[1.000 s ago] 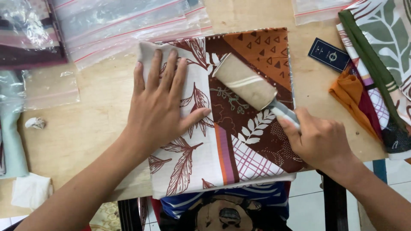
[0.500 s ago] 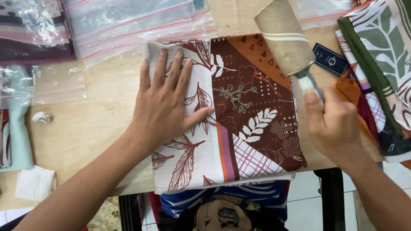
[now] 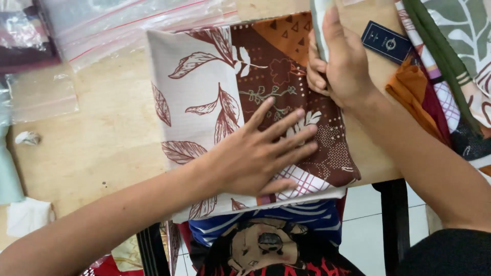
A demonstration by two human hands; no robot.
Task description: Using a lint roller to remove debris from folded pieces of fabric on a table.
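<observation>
- Folded patterned cloth (image 3: 215, 102): lies flat on the wooden table (image 3: 102, 148), its near edge hanging just over the table's front. The left part is pale with reddish-brown leaf prints; the right part is dark brown with an orange corner, dotted patches and a checked section.
- Left hand (image 3: 258, 156): open, palm down, fingers spread and pointing right. It presses flat on the lower right part of the cloth and grips nothing.
- Right hand (image 3: 340, 64): closed round a pale, flat-sided object (image 3: 318, 23) at the upper right edge of the cloth. Only a narrow part of the object shows past the fingers, so its kind cannot be told.
- Dark blue card (image 3: 386, 42): lies on the table just right of the right hand.
- Stacked fabrics (image 3: 450, 76): orange, red, checked and green leaf-printed pieces piled at the right edge of the table.
- Clear zip bags (image 3: 128, 25): lie overlapped at the table's far left, above the cloth.
- Crumpled white scrap (image 3: 28, 137): sits near the left edge, well apart from the cloth.
</observation>
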